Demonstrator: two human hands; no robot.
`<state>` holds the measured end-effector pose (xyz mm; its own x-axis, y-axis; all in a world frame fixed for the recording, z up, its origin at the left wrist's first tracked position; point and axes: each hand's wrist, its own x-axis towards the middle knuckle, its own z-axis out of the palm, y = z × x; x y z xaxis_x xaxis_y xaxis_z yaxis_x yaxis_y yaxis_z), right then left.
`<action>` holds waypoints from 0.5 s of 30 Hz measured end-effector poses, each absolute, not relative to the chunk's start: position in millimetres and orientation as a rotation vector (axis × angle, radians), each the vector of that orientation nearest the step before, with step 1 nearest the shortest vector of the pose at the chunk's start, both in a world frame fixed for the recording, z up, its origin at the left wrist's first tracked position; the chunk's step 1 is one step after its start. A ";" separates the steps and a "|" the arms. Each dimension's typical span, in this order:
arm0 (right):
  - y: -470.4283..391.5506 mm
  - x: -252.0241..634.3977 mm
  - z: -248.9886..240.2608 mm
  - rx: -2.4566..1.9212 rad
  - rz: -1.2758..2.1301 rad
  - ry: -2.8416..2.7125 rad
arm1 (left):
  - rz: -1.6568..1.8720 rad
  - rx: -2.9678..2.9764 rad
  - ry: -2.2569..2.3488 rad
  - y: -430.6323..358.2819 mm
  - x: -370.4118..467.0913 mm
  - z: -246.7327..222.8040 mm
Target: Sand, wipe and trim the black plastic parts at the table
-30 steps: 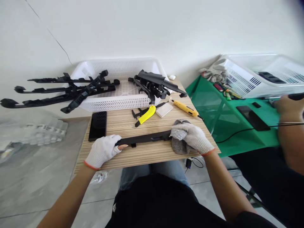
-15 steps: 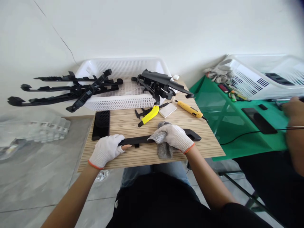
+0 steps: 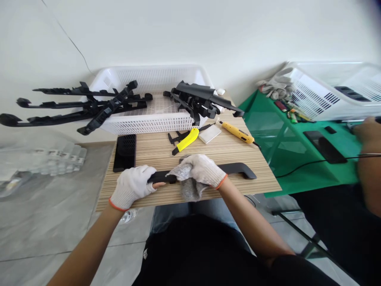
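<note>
The left hand (image 3: 132,186), in a white knitted glove with an orange cuff, was closed around the 9 o'clock end of a long, slim black plastic bar (image 3: 236,168). The bar lay across the near half of a striped wood-grain table (image 3: 154,151), its bent end toward 3 o'clock. The right hand (image 3: 204,171), gloved alike, gripped a fuzzy grey cloth (image 3: 190,190) against the bar's middle.

Seen from the bar's middle, a flat black phone (image 3: 125,153) lay at 10 o'clock. A bright yellow cutter (image 3: 188,140) and a dark caliper (image 3: 175,138) lay near 12, a flat white square block (image 3: 210,134) at 1, and a yellow pen-shaped tool (image 3: 238,132) with a cord at 2. Beyond them, toward 11 and 12, a white perforated plastic basket (image 3: 149,126) bore two heaps of black plastic parts (image 3: 110,107). Off at 3 o'clock stood a green table (image 3: 309,174), with another person's hand (image 3: 369,133) above its far side.
</note>
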<state>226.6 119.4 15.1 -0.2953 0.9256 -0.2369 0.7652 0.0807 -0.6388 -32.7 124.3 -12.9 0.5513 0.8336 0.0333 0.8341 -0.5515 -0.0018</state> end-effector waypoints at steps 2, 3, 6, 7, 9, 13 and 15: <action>119.7 204.5 15.2 -1.716 1.025 -2.159 | -0.014 -2.768 -1.465 123.9 -33.9 -14.5; 119.9 193.2 15.3 -1.724 1.021 -2.167 | 0.015 -2.774 -1.457 124.1 -34.8 -15.6; 120.2 164.3 16.9 -1.790 0.927 -2.164 | 0.121 -2.755 -1.471 125.8 -38.3 -19.8; 120.2 157.4 17.8 -1.808 0.895 -2.165 | 0.142 -2.738 -1.492 126.6 -39.3 -21.2; 120.3 148.9 19.7 -1.824 0.872 -2.161 | 0.141 -2.707 -1.536 128.0 -40.8 -23.3; 120.4 151.5 20.0 -1.816 0.926 -2.137 | 0.048 -2.737 -1.508 129.0 -41.8 -24.4; 118.7 161.4 18.2 -1.804 0.919 -2.148 | -0.028 -2.779 -1.465 128.5 -41.9 -23.9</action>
<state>161.4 118.7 18.2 -0.2415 0.9402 -0.2402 0.8228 0.0672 -0.5643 -41.9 128.5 -23.9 0.5648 0.8251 0.0157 0.8251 -0.5649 0.0085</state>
